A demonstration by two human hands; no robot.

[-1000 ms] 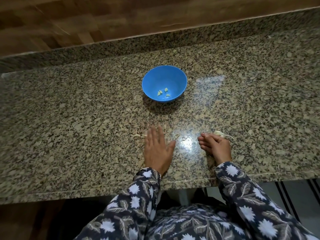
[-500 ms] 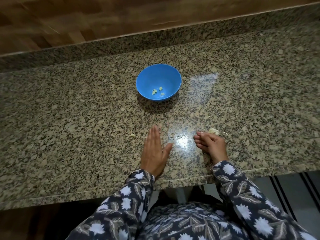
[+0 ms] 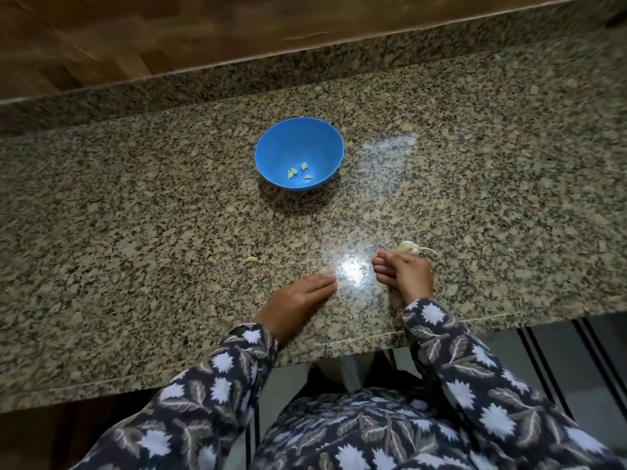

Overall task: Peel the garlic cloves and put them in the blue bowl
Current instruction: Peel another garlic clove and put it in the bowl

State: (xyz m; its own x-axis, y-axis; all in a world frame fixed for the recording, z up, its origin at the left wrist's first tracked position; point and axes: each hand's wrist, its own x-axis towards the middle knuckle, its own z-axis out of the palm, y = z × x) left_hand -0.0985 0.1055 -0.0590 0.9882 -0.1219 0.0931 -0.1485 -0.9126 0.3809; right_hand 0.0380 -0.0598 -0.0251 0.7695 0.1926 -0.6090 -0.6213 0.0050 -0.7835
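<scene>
Granite counter [image 3: 135,205] stretches across in front of the person, speckled and shiny, with a wood-panelled wall [image 3: 101,39] behind it. The blue bowl [image 3: 278,147] stands toward the far middle of the slab, well apart from both hands, and a few peeled cloves [image 3: 291,173] lie at its bottom. Near the front edge, the left hand [image 3: 295,303] rests low over the stone, fingers straight and held together, tips pointing right toward a bright glare spot [image 3: 353,271] (the hand is blurred, so finer detail is lost). On the other side of that glare the right hand [image 3: 405,274] sits with its fingers curled in and bunched; whether they pinch anything I cannot tell. The garlic bulb [image 3: 409,247], pale with a thin stalk trailing right, lies just beyond that hand, against its far side. A small pale scrap [image 3: 250,259] lies alone on the counter, left of the hands. Dark leaf-patterned sleeves [image 3: 237,364] cover both arms.
</scene>
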